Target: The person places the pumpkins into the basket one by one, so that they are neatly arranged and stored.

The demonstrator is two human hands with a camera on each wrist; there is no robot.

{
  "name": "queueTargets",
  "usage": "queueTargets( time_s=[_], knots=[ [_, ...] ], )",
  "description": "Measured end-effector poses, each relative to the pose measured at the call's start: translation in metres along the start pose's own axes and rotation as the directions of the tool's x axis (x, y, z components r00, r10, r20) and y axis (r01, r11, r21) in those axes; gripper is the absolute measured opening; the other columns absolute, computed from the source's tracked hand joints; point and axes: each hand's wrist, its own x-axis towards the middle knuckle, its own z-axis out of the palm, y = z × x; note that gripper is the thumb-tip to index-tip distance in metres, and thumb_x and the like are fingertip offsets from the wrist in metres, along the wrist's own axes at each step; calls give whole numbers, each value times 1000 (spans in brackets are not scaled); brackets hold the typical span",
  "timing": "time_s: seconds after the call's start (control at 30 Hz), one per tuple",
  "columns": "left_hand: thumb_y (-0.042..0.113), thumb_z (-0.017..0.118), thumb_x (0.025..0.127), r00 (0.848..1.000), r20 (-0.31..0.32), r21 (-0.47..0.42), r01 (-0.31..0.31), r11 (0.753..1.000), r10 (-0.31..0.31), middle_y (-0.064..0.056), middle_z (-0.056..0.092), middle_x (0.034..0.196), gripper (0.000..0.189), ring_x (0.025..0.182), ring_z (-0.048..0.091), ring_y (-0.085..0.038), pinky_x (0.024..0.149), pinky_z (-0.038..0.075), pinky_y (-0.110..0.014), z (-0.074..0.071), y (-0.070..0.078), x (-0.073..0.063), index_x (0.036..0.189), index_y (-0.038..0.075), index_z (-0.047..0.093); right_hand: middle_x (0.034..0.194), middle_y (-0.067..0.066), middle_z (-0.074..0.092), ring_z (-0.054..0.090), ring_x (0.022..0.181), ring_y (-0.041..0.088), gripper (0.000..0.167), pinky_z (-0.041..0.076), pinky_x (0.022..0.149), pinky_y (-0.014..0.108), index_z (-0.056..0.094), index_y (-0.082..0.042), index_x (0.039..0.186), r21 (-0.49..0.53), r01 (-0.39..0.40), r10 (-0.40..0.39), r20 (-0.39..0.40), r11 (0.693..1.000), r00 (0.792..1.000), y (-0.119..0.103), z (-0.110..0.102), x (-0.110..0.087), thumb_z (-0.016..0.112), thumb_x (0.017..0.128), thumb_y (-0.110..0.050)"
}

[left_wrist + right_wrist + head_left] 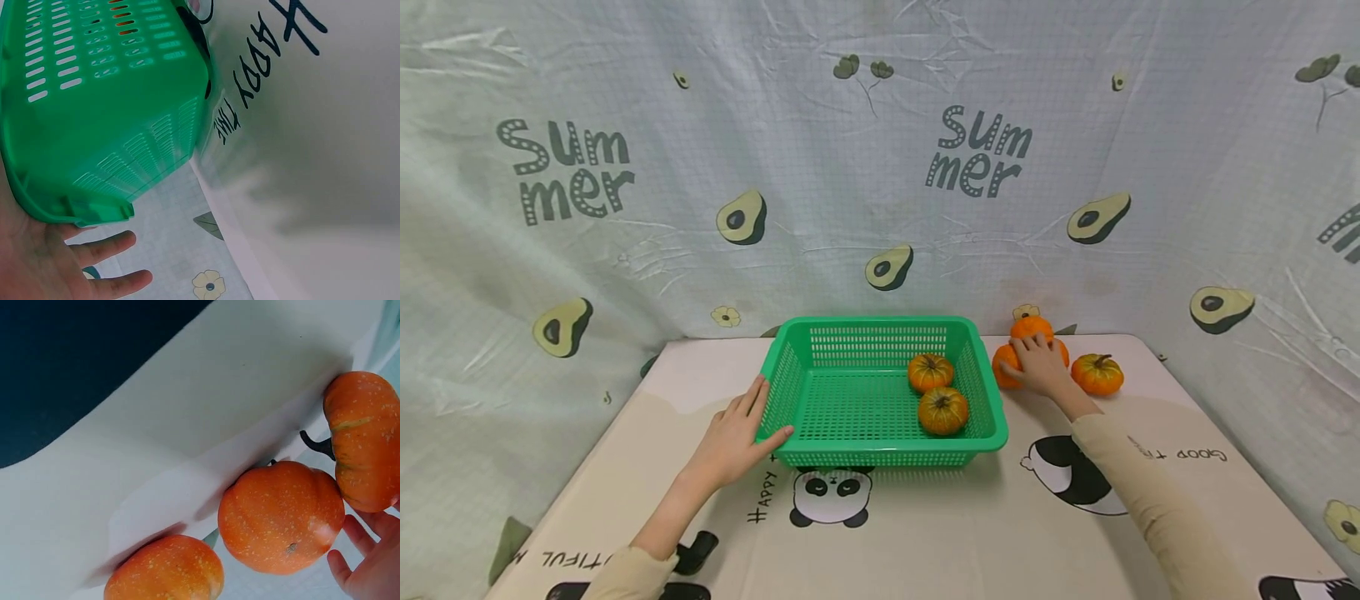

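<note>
A green plastic basket (865, 454) stands on the table, with two orange-brown pumpkins (930, 372) inside at its right. My left hand (735, 442) rests at the basket's left near corner; its fingers look straight in the left wrist view, outside the green wall (125, 94). Right of the basket, my right hand (1041, 367) reaches over a group of orange pumpkins (1006, 367), fingers spread and extended. The right wrist view shows the fingertips (337, 562) close against a round pumpkin (281, 519) and a stemmed pumpkin (364, 440); exact contact is unclear.
Another pumpkin (1097, 375) with a dark stem sits right of my right hand. The table (925, 542) bears a pale cover with panda prints and lettering. Behind it hangs a light curtain (820, 167) with avocado prints.
</note>
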Motion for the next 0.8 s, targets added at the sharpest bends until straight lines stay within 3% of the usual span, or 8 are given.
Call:
queueTargets(
  time_s=[0.23,0.43,0.6,0.8],
  knots=[
    [54,44,86,1000,4,-3,2,1000,-2,-21,18,147,83,126,32,-43,88,34,-59,0,0,0,140,-5,20,115,21,54,39,107,40,52,28,87,57,48,-1,119,55,58,-55,-58,997,997,2,-5,-9,59,83,-36],
    [54,43,86,1000,2,1,1,1000,-1,-21,18,147,83,126,32,-43,88,34,-59,-1,1,0,140,-5,20,117,19,54,37,110,39,55,27,88,56,46,-5,118,90,74,-71,-41,993,997,8,-10,-22,67,77,-34],
    [55,43,86,1000,4,-6,2,1000,-2,-21,18,147,83,126,31,-43,89,33,-59,-1,0,-1,140,-5,20,122,15,50,34,110,36,64,29,86,54,44,-7,126,74,122,-119,-35,990,992,10,-15,-36,71,73,-31],
    [54,44,86,1000,2,-5,3,1000,-3,-21,18,147,83,126,32,-43,89,34,-59,0,0,-1,140,-5,21,121,14,46,35,110,37,63,31,86,59,48,-10,125,21,172,-171,-59,985,984,6,-18,-50,75,70,-25]
  ],
)
